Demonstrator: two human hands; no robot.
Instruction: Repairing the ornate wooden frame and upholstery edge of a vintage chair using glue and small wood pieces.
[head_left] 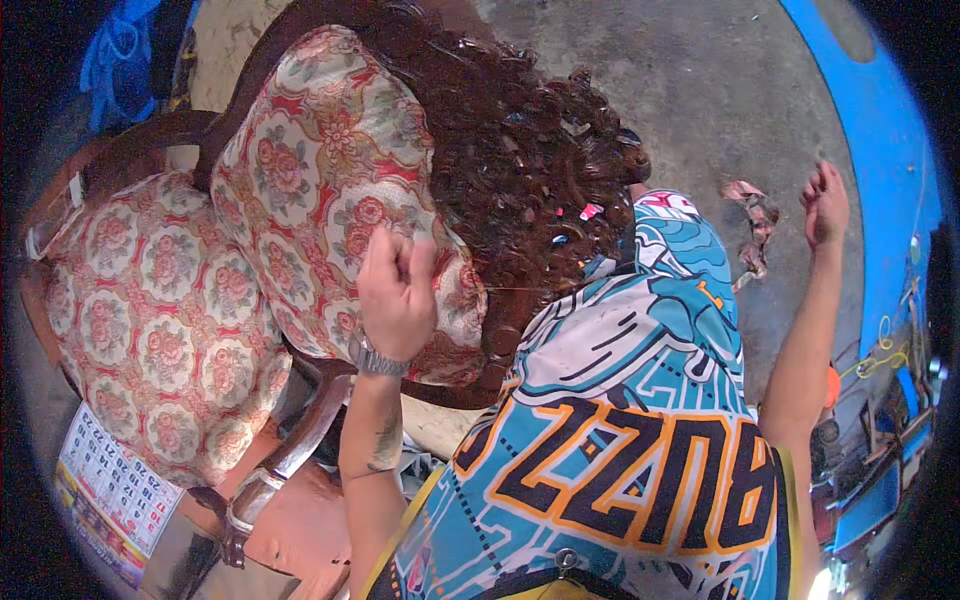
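Observation:
My left hand (pixel 398 295), with a metal watch (pixel 380 360) at its wrist, is closed in a pinch over the floral upholstered chair back (pixel 335 150). Whatever the fingertips hold, if anything, is hidden. A faint thin line, perhaps thread, runs rightward from near this hand. Dark, glossy carved wood (pixel 540 130) frames the chair back on its right. Far out to the right, my right hand (pixel 826 205) is raised above the floor, fingers curled together; nothing in them can be made out. A matching floral seat cushion (pixel 165 320) adjoins the chair back at the left.
A crumpled fabric scrap (pixel 752 230) lies on the grey floor (pixel 680 80). Blue sheeting (pixel 895 170) borders the right side, near a yellow cord (pixel 885 352). At lower left is a printed calendar (pixel 115 490) by a curved wooden armrest (pixel 300 445). Blue rope (pixel 118 60) hangs at upper left.

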